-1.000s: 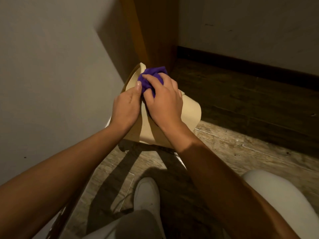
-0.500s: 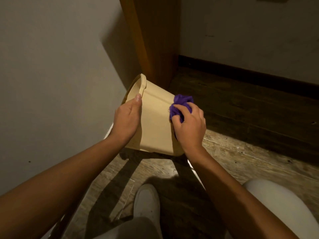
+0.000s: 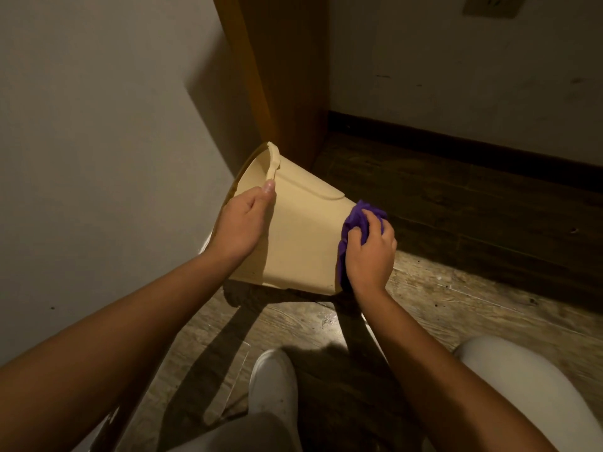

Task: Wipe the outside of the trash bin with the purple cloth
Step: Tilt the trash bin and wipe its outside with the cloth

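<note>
A cream plastic trash bin (image 3: 303, 236) is tilted on its side above the floor, its open mouth facing the left wall and its base to the right. My left hand (image 3: 243, 223) grips the bin near its rim, thumb up against the rim's edge. My right hand (image 3: 370, 252) holds a bunched purple cloth (image 3: 354, 220) pressed against the bin's outer wall at the base end. Part of the cloth is hidden under my fingers.
A pale wall (image 3: 98, 158) stands close on the left. A wooden post (image 3: 280, 76) rises behind the bin. Dark floorboards (image 3: 456, 207) and a dark skirting board (image 3: 473, 151) lie to the right. My white shoe (image 3: 272, 383) and knee (image 3: 528, 380) are below.
My right hand has slid the purple cloth along the bin's outside from the rim end to the base end. The left hand has kept its grip near the rim.
</note>
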The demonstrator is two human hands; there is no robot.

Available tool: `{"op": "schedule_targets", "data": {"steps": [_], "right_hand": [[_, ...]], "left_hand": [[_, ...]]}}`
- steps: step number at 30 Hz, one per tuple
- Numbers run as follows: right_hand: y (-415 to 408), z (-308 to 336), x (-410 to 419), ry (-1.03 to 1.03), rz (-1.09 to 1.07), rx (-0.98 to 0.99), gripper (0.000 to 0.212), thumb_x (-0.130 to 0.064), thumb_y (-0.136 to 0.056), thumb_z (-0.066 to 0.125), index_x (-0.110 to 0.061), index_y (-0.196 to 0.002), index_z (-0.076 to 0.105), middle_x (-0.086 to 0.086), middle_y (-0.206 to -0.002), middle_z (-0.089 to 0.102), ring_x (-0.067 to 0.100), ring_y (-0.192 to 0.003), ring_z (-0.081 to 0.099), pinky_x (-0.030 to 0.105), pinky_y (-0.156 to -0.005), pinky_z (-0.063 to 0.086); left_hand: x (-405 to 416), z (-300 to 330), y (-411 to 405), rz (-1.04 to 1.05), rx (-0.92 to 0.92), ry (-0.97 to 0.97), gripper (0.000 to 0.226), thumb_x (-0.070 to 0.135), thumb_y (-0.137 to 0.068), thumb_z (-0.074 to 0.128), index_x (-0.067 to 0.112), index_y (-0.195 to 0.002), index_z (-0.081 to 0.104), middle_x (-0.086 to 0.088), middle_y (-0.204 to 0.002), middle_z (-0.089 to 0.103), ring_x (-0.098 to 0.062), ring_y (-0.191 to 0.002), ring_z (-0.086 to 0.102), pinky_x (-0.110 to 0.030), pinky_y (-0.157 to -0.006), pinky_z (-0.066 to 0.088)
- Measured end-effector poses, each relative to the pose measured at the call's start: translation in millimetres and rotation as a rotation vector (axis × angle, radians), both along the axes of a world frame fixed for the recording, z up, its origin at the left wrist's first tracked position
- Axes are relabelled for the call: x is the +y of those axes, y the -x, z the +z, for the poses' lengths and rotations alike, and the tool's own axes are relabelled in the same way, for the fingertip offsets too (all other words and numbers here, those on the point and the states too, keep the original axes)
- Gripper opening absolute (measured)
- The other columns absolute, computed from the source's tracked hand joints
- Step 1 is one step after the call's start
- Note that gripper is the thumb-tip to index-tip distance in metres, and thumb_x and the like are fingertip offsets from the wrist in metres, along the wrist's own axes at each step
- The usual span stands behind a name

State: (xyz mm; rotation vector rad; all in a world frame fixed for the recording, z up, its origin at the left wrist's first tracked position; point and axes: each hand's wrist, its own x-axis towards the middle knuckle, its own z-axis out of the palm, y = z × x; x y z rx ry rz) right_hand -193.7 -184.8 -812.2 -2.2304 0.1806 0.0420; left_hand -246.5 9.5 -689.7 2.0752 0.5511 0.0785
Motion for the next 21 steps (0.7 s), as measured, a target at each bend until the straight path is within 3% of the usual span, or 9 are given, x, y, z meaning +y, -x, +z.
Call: {"op": "schedule_targets", "data": {"steps": [2,6,9,11,16,19,21], "right_hand": [[-0.7,-7.4,-0.3,-0.060,-0.020,0.019,0.048,-0.034,-0.102,0.051,-0.031,-0.150,0.047,0.003,-0.159,0.038,0.026,-0.143,0.037,0.044,-0.109,0.040],[-5.3,-21.7,1.3,-0.166,-0.047,0.071,0.050,-0.036,-0.105,0.050,-0.032,-0.153,0.042,0.000,-0.161,0.038,0.025,-0.141,0.044,0.047,-0.109,0.045],[-0.9,-33.3,2.7,-0.184,-0.076,0.071,0.051,-0.039,-0.105,0.048,-0.033,-0.155,0.039,0.000,-0.160,0.040,0.025,-0.138,0.047,0.038,-0.103,0.043],[8.3,-39.4,6.9,-0.163,-0.061,0.065,0.052,-0.040,-0.105,0.047,-0.033,-0.155,0.036,0.000,-0.160,0.039,0.026,-0.140,0.045,0.040,-0.106,0.043],[35.8,-24.2,41.9,-0.180,0.042,-0.039,0.050,-0.037,-0.102,0.039,-0.039,-0.152,0.039,-0.002,-0.167,0.029,0.022,-0.155,0.021,0.055,-0.121,0.030],[55.0,-0.7,68.6,-0.239,0.161,-0.147,0.049,-0.037,-0.102,0.037,-0.042,-0.151,0.039,-0.005,-0.168,0.026,0.017,-0.158,0.013,0.056,-0.122,0.026],[68.1,15.1,86.6,-0.256,0.244,-0.209,0.049,-0.035,-0.103,0.040,-0.040,-0.152,0.039,-0.006,-0.169,0.025,0.016,-0.158,0.010,0.058,-0.122,0.025]], "left_hand": [[7.8,7.1,-2.1,-0.087,0.085,0.054,0.047,0.061,-0.101,0.037,0.024,-0.108,0.067,0.009,-0.107,0.066,-0.013,-0.102,0.061,-0.034,-0.084,0.049],[16.8,6.3,5.5,-0.185,0.183,0.211,0.056,0.075,-0.088,0.033,0.044,-0.131,0.050,0.017,-0.121,0.060,-0.012,-0.114,0.058,-0.041,-0.096,0.047],[22.5,2.9,10.8,-0.129,0.187,0.332,0.044,0.076,-0.088,0.036,0.054,-0.121,0.054,0.018,-0.116,0.068,-0.012,-0.110,0.066,-0.039,-0.094,0.052],[23.1,0.3,10.9,-0.075,0.156,0.355,0.033,0.072,-0.092,0.038,0.056,-0.113,0.058,0.020,-0.108,0.072,-0.009,-0.103,0.070,-0.034,-0.088,0.054],[7.2,-4.5,0.9,0.028,0.084,0.261,0.035,0.066,-0.100,0.029,0.050,-0.107,0.059,0.022,-0.100,0.072,-0.004,-0.096,0.070,-0.025,-0.078,0.051],[1.5,-1.2,-13.1,0.018,0.093,0.207,0.055,0.067,-0.100,0.022,0.035,-0.126,0.059,0.009,-0.121,0.067,-0.015,-0.113,0.063,-0.038,-0.096,0.048],[0.4,-0.6,-18.8,-0.006,0.094,0.169,0.061,0.065,-0.101,0.018,0.028,-0.128,0.058,0.011,-0.116,0.067,-0.009,-0.109,0.061,-0.035,-0.098,0.044]]}}
